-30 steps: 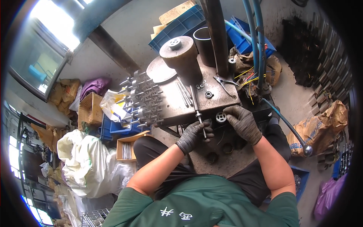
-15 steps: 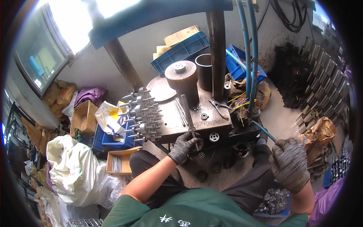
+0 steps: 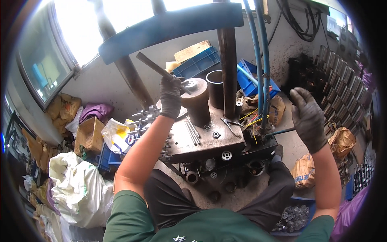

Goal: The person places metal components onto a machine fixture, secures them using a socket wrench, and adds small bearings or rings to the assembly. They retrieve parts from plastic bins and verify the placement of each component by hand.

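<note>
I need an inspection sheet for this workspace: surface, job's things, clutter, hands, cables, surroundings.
Surface: metal bench top, marked; thin rods, pliers and small ring on it.
Job's things: dark bar, slanted near the upright cylinder's top; lever right of the bench.
Clutter: white sack left, blue crate behind.
Hands: left hand, gloved, closed around the bar; right hand, gloved, open, contact with lever unclear.
Cables: coloured wires and blue hoses right of bench.
Surroundings: window left, stacked metal tubes right.

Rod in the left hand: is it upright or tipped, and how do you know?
Tipped: the rod slants from upper left down through the left hand toward the round block.
</note>
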Demonstrator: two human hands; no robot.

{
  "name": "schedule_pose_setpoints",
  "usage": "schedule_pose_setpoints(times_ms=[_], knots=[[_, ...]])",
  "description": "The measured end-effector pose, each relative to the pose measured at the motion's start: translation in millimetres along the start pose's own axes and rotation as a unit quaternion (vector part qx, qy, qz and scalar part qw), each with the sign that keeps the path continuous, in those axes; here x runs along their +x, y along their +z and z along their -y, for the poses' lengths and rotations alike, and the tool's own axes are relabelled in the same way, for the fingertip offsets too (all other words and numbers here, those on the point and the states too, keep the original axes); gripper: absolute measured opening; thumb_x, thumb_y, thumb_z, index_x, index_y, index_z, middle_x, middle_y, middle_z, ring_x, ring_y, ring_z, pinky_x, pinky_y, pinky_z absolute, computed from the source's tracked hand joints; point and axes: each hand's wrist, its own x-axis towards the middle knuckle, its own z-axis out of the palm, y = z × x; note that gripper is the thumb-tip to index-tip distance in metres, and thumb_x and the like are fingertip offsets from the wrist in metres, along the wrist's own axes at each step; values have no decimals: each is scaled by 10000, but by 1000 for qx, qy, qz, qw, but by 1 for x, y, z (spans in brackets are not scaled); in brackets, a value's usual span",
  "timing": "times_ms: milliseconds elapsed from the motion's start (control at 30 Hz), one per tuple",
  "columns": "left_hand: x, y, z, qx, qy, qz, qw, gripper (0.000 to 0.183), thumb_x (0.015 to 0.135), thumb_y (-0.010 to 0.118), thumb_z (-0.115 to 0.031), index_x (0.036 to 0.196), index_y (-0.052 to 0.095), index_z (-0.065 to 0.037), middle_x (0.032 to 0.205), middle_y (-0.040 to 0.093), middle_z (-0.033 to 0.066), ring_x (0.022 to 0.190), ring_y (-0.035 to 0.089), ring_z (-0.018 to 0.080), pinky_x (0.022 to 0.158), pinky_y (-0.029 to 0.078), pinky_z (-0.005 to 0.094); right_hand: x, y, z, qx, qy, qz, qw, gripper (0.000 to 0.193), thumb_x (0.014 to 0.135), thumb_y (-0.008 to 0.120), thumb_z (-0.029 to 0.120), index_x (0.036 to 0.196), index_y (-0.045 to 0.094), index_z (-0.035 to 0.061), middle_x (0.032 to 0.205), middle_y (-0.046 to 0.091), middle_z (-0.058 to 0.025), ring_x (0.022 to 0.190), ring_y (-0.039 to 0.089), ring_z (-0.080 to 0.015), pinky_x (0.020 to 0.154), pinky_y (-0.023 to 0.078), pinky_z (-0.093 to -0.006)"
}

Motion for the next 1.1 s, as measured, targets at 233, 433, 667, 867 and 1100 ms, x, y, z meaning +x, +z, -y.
schedule_pose_setpoints(times_ms=[233, 433, 667, 867, 1100], knots=[[55, 18, 32, -34, -7, -74, 997, 236, 1015, 512, 42, 1189, 443, -102, 883, 631, 84, 742, 695, 210, 634, 621, 328, 40, 23, -28, -107, 98, 165, 976, 363, 889, 638, 171, 1229, 673, 46, 1149, 687, -179, 1007, 695, -326, 884, 578, -408], [74, 19, 38, 21, -57, -46, 997, 237, 983, 544, 84, 1125, 477, -94, 874, 619, 66, 698, 657, 177, 574, 575, 301, 28, 25, -30, -109, 47, 124, 985, 127, 838, 647, 61, 960, 667, 30, 905, 664, -168, 861, 664, -373, 776, 551, -456], [79, 26, 25, 176, -29, 84, 980, 185, 963, 590, 63, 1069, 561, -86, 843, 603, 27, 737, 605, 123, 615, 516, 272, -8, -12, -1, -62, 54, 175, 981, 311, 866, 733, 306, 946, 643, 19, 881, 648, -196, 824, 658, -393, 736, 530, -471], [89, 21, 40, 298, 35, 123, 946, 240, 962, 612, 62, 1164, 541, -47, 897, 652, 56, 765, 634, 133, 691, 569, 285, -77, -56, 36, -69, 16, 270, 960, 434, 829, 689, 202, 1216, 630, 14, 1024, 675, -200, 835, 652, -390, 740, 526, -481], [73, 21, 51, 320, 62, 37, 944, 230, 944, 687, -26, 1141, 579, -71, 820, 648, 41, 698, 608, 138, 632, 519, 303, -67, -66, 35, 34, 35, 455, 889, 382, 824, 632, 184, 1182, 670, 57, 1101, 702, -158, 872, 696, -370, 788, 559, -471]])
